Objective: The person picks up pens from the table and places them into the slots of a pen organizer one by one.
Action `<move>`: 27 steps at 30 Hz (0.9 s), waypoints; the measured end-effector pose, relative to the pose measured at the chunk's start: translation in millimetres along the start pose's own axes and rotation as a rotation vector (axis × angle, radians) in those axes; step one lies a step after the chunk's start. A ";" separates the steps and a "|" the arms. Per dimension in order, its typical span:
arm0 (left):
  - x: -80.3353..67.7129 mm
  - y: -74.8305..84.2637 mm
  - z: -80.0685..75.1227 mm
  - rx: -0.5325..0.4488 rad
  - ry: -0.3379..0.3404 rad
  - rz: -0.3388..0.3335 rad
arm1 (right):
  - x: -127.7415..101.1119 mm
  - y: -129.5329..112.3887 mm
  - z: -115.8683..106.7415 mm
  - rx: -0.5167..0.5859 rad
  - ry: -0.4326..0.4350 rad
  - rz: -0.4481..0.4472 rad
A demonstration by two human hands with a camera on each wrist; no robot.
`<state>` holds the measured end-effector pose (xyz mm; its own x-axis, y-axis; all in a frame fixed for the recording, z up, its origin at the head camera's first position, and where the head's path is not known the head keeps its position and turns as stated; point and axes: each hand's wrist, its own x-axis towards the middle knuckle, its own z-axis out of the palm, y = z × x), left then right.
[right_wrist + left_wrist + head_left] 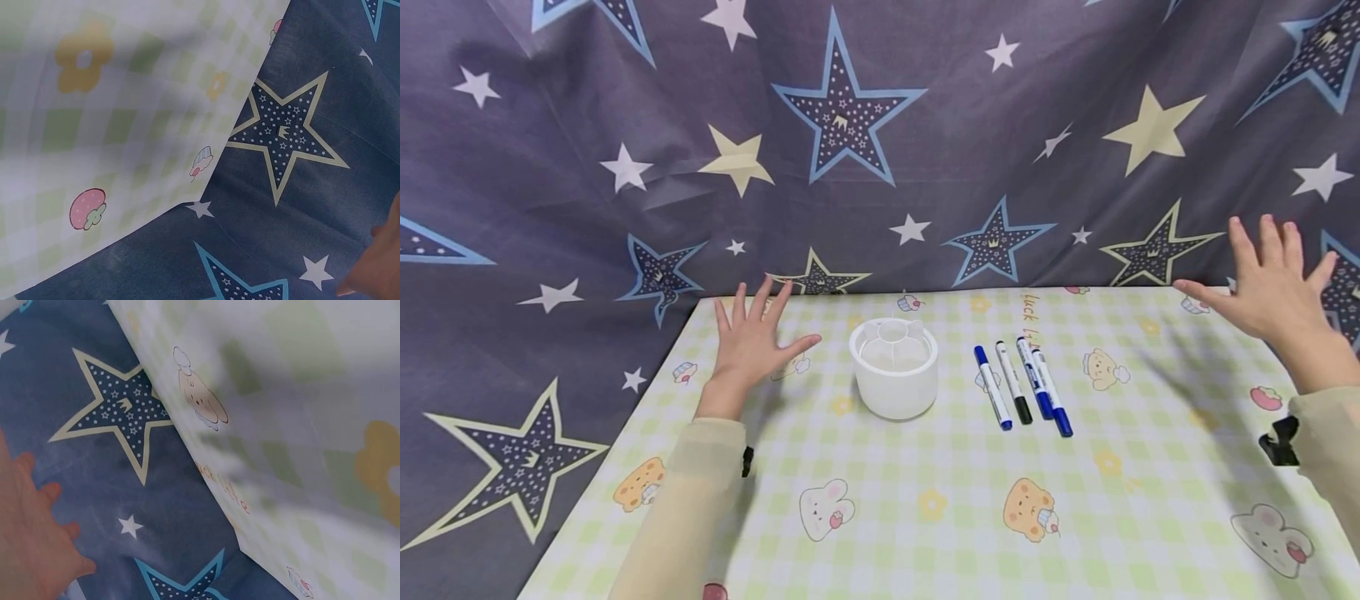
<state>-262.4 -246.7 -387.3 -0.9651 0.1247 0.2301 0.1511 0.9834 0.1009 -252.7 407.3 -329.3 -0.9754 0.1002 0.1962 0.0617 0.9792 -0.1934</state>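
Note:
My left hand [748,350] is spread wide over the table's left side, fingers straight and holding nothing. To its right stands a white round container [897,387] with a clear piece showing at its top. Several markers [1012,385] lie side by side right of the container, some with blue caps and one with a black cap. My right hand [1277,292] is raised over the far right edge, its fingers fanned out and nothing in them. The left wrist view catches part of the left hand [37,531]; the right wrist view shows a bit of the right hand [375,262].
A green and white checked cloth [925,458] with cartoon prints covers the table. Behind it and at the left hangs a dark curtain [925,158] with star prints, meeting the table's back edge. Black wrist straps [1281,442] sit at the sleeves.

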 end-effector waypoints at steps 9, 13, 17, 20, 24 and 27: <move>-4.1 7.0 3.9 -0.015 0.009 0.024 | -1.8 1.1 6.7 0.032 0.005 -0.028; -6.4 11.6 3.3 -0.024 0.018 0.037 | -2.2 1.4 9.7 0.044 0.024 -0.060; -8.7 15.4 2.3 -0.031 0.021 0.053 | -3.0 1.1 13.1 0.052 0.038 -0.086; -10.5 18.2 1.6 -0.024 0.023 0.073 | -3.5 1.1 15.9 0.058 0.040 -0.096; -12.0 22.1 0.9 -0.026 0.029 0.105 | -4.4 0.4 19.0 0.065 0.040 -0.104; -12.7 24.9 1.0 -0.026 0.027 0.126 | -6.0 -0.7 21.6 0.073 0.031 -0.106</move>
<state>-246.5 -223.7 -388.7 -0.9319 0.2435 0.2687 0.2771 0.9562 0.0944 -251.5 402.2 -351.1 -0.9686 0.0038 0.2485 -0.0575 0.9693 -0.2389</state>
